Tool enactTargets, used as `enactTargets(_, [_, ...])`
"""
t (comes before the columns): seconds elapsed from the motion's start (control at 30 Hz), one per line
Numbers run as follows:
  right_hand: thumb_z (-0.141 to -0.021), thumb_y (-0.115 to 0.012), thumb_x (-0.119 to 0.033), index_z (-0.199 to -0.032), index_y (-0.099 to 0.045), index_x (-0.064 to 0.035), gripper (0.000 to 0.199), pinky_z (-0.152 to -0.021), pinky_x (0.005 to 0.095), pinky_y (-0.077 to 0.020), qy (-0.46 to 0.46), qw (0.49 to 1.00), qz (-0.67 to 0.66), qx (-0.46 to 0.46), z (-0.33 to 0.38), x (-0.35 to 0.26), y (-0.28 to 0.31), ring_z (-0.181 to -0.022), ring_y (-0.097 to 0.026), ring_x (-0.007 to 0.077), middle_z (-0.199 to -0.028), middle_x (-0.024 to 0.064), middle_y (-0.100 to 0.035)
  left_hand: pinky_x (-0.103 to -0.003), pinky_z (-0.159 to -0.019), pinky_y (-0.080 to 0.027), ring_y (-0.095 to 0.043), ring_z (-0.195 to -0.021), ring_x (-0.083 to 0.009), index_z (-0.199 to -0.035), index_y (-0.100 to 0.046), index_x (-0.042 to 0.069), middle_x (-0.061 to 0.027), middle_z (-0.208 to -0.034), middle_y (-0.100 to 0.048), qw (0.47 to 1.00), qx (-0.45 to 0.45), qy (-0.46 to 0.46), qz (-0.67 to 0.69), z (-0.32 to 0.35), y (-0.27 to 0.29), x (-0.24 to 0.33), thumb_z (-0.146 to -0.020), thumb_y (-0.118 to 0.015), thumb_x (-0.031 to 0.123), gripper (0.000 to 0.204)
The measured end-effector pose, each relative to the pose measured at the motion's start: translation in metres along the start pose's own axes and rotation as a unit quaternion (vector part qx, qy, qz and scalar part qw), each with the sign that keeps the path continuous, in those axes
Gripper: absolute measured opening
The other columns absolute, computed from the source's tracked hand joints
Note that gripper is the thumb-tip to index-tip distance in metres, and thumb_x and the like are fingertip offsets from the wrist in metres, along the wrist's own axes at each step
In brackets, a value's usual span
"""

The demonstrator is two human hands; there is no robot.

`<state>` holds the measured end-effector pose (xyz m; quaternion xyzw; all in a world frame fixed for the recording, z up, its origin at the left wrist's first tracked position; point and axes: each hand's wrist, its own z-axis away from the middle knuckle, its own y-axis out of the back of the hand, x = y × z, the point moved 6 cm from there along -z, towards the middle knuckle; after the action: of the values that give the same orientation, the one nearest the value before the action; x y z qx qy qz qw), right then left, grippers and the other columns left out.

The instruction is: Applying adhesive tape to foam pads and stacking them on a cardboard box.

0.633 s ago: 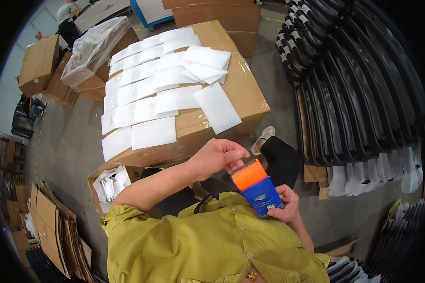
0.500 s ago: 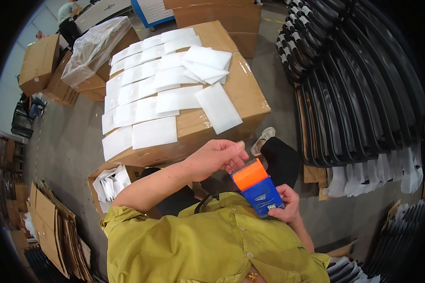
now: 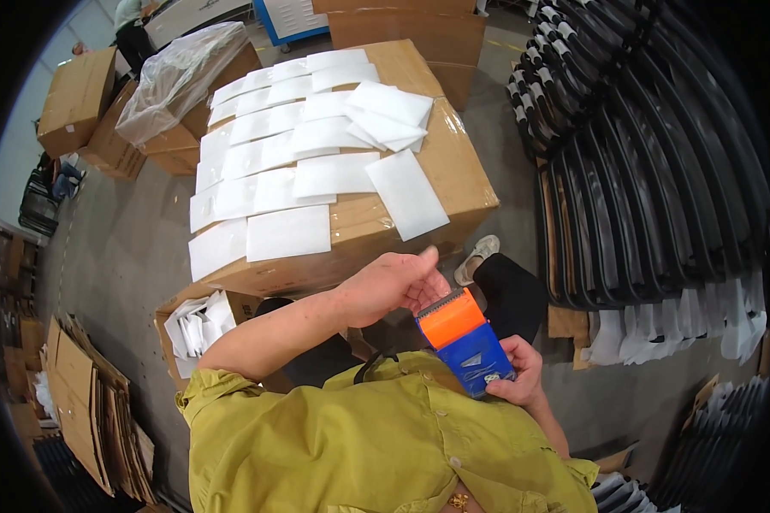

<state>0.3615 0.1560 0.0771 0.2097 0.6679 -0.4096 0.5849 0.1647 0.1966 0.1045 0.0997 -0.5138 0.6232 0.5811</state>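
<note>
My right hand (image 3: 520, 376) is closed round the lower blue end of a handheld tape dispenser (image 3: 472, 359). Its upper part is orange, with a serrated cutting edge facing up and left. My left hand (image 3: 404, 284) reaches in from the left, close to that edge. The thumb stands up apart from the bent fingers, whose tips are beside the teeth; I cannot make out any tape on them. Beyond my hands, white flat foam sheets (image 3: 289, 232) lie in overlapping rows on a large cardboard box (image 3: 462, 162). One sheet (image 3: 409, 195) lies askew at the box's near right.
On the right stand stacked black tubular frames (image 3: 642, 205) with white wrapping. An open carton (image 3: 180, 363) of white pieces sits at lower left, near flattened cardboard (image 3: 81, 385). A plastic-covered box (image 3: 175, 85) stands back left; people are farther off.
My left thumb has lifted away from the fingers, and the left hand stays by the cutting edge. The dispenser has hardly moved. The whole view has shifted slightly.
</note>
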Motion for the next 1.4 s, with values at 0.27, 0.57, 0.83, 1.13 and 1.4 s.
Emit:
enactTargets(0.27, [-0.066, -0.069, -0.005, -0.094, -0.044, 0.002, 0.038, -0.068, 0.0208, -0.0445, -0.052, 0.998, 0.013, 0.036, -0.005, 0.003, -0.006, -0.076, -0.056, 0.009, -0.087, 0.0091, -0.059, -0.025, -0.052, -0.042, -0.051, -0.055, -0.0115, -0.072, -0.059, 0.001, -0.0026, -0.061, -0.057, 0.931, 0.102, -0.135, -0.322, -0.005, 0.015, 0.018, -0.085, -0.051, 0.026, 0.029])
enactTargets(0.57, [-0.07, -0.068, -0.009, -0.094, -0.044, 0.0018, 0.036, -0.068, 0.0216, -0.0453, -0.056, 0.997, -0.011, 0.054, -0.01, -0.001, -0.01, -0.075, -0.056, 0.0092, -0.086, 0.0088, -0.059, -0.023, -0.05, -0.042, -0.049, -0.052, -0.0098, -0.073, -0.059, -0.001, -0.0026, -0.06, -0.056, 0.957, 0.092, -0.074, -0.265, -0.022, 0.029, 0.01, -0.083, -0.053, 0.025, 0.028])
enactTargets(0.83, [-0.07, -0.065, -0.006, -0.093, -0.045, 0.0015, 0.032, -0.067, 0.0212, -0.0449, -0.068, 0.995, -0.011, 0.071, -0.012, -0.002, -0.006, -0.074, -0.056, 0.0083, -0.085, 0.0078, -0.059, -0.022, -0.049, -0.041, -0.049, -0.051, -0.0082, -0.074, -0.059, -0.001, -0.0029, -0.058, -0.055, 0.885, 0.127, -0.15, -0.422, -0.024, 0.022, 0.032, -0.079, -0.058, 0.022, 0.024])
enactTargets(1.13, [-0.071, -0.064, -0.005, -0.09, -0.046, 0.001, 0.027, -0.062, 0.0193, -0.0442, -0.094, 0.99, 0.005, 0.102, -0.019, -0.006, 0.0, -0.069, -0.055, 0.0072, -0.08, 0.007, -0.058, -0.034, -0.054, -0.044, -0.056, -0.059, -0.0223, -0.074, -0.059, 0.005, -0.0047, -0.068, -0.058, 0.613, 0.29, -0.344, -0.65, -0.036, 0.063, 0.095, -0.078, -0.056, 0.023, 0.018])
enactTargets(1.4, [-0.072, -0.066, -0.013, -0.087, -0.046, 0.0021, 0.028, -0.06, 0.021, -0.0453, -0.079, 0.99, -0.002, 0.116, -0.058, -0.005, 0.006, -0.067, -0.055, 0.0082, -0.079, 0.0082, -0.058, -0.033, -0.066, -0.041, -0.053, -0.078, -0.0213, -0.074, -0.06, 0.012, -0.003, -0.092, -0.054, 0.438, 0.354, -0.384, -0.732, -0.058, 0.076, 0.099, -0.074, -0.059, 0.021, 0.009])
